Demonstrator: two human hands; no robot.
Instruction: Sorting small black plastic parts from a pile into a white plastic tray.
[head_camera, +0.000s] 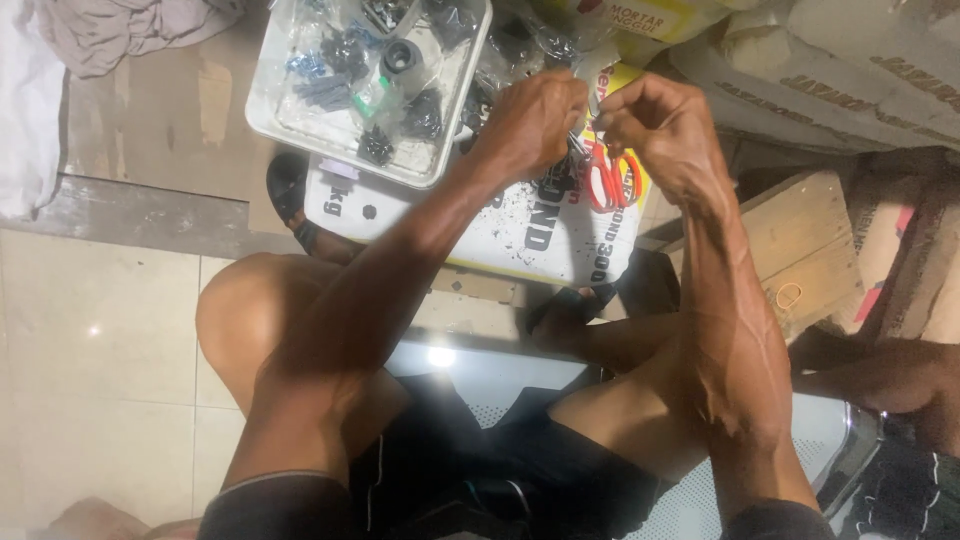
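My left hand (530, 120) and my right hand (660, 125) meet above a white printed sack (480, 225), fingertips pinched together on a small clear plastic piece (593, 95) held between them. What exactly the piece is I cannot tell. Red-handled scissors (612, 180) lie on the sack just below my hands. A clear plastic tray (290, 110) with several small black and green parts in little bags stands to the left of my left hand. My knees and black shorts fill the lower part of the view.
A wooden crate (800, 240) with a rubber band on it stands at the right. More printed sacks (850, 80) lie behind. Cloth (110, 30) is heaped at the top left. Another person's arm (890, 375) reaches in at the right. Pale floor tiles (90, 350) spread left.
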